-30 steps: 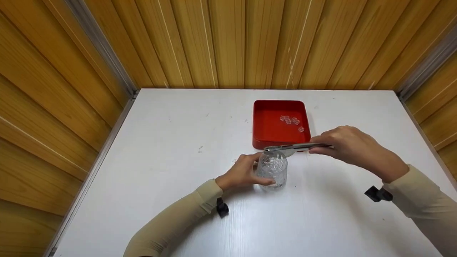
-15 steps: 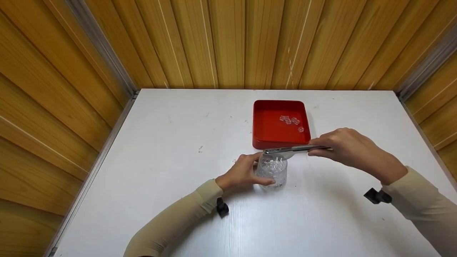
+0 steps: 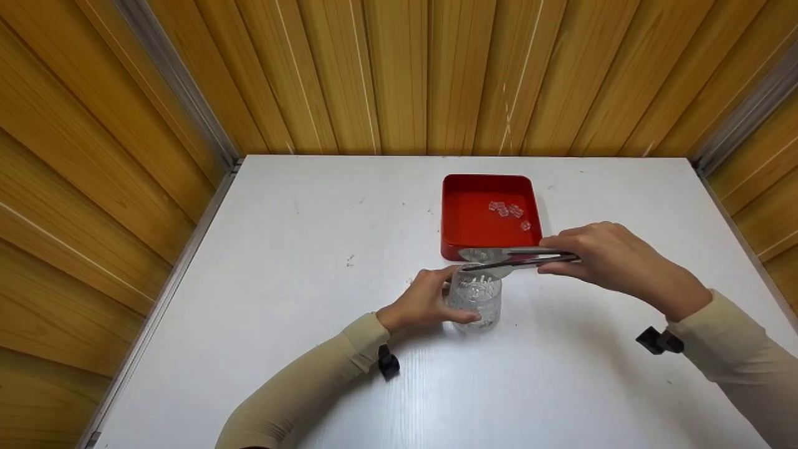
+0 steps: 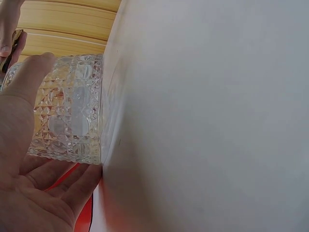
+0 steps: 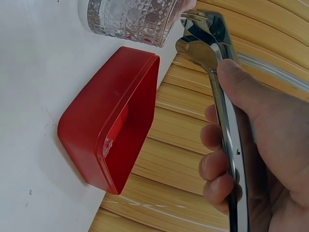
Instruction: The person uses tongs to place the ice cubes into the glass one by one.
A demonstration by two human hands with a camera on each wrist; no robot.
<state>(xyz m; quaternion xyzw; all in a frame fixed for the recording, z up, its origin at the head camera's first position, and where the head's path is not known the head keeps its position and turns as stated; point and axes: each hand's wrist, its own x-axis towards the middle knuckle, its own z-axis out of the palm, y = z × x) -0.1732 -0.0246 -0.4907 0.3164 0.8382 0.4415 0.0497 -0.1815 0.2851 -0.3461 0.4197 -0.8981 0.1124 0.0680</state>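
My left hand [image 3: 424,302] holds a clear cut-glass tumbler [image 3: 489,308] upright on the white table, thumb on the near side and fingers round the far side. Pale, clear shapes show through the patterned wall of the glass [image 4: 72,111] in the left wrist view. My right hand [image 3: 614,259] grips shiny metal tongs [image 5: 234,154], thumb on one arm and fingers curled round the other. The scoop-shaped ends of the tongs stand apart over the tumbler's mouth, and nothing shows between them.
Just behind the tumbler stands a square red tray [image 3: 467,218] with several clear cubes [image 3: 504,210] in its right half. Wood-panelled walls [image 3: 399,75] rise behind and beside the white table [image 3: 299,249]. A small black wrist mount [image 3: 388,363] hangs below the left sleeve.
The tongs' ends were nearly together over the tumbler and have now spread apart. My right hand has shifted only slightly; my left hand and the tumbler stay put.
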